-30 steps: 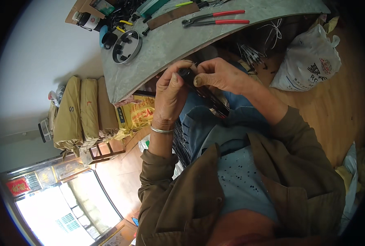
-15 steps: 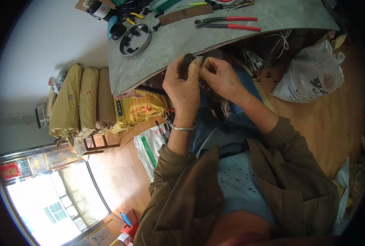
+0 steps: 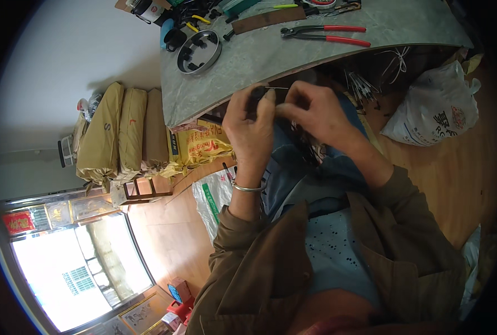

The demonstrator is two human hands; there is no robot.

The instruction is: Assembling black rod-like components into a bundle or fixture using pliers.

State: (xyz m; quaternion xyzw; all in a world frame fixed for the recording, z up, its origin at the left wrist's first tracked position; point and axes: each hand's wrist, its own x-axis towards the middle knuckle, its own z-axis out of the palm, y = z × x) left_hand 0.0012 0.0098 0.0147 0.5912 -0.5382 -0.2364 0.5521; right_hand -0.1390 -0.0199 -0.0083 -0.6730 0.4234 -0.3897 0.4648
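My left hand is closed around a small round black piece, held just below the table's edge. A thin, shiny metal pin or wire sticks out from beside that piece toward my right hand. Bent and pinched together, the fingers of my right hand are close to the pin's outer end. Whether they grip anything is hidden. Both hands are over my lap.
On the grey table lie red-handled pincers, a brown strip and a round metal dish with black pieces. A white plastic bag sits on the floor at right; wrapped brown bundles stand at left.
My hands have drawn slightly apart, my right hand shifting to the right. More of the thin metal pin shows between them. The whole view has also shifted a little.
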